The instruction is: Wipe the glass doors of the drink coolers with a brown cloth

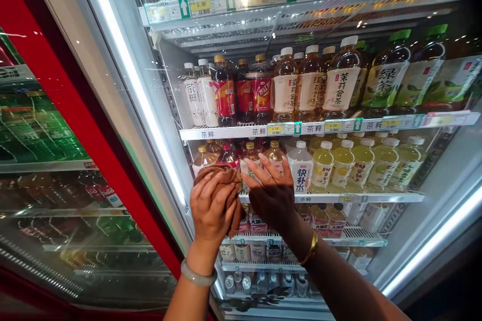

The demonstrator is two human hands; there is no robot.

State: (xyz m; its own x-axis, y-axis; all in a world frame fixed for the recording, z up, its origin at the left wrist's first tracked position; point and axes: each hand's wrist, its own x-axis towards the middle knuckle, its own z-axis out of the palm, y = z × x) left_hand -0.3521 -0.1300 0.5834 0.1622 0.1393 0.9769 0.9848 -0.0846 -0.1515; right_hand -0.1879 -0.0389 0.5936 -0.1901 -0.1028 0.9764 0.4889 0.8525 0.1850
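My left hand (211,205) grips a crumpled brown cloth (220,175), its fingers curled over the folds. Beside it, my right hand (269,193) holds nothing, with the fingers extended and spread a little. Both hands are raised in front of a lit drinks fridge, before a pane that shows reflections; whether the right fingertips touch it, I cannot tell. Behind the right hand are bottles on a middle shelf, among them a white-labelled bottle (301,168). A pale bangle (198,273) circles my left wrist and a gold bracelet (311,249) my right.
Rows of tea bottles (341,80) stand on the shelf above, behind a price strip (331,127). At left, a red door frame (113,160) slants across the view, with green bottles (33,125) beyond it. A bright light strip (131,80) runs down the fridge's left side.
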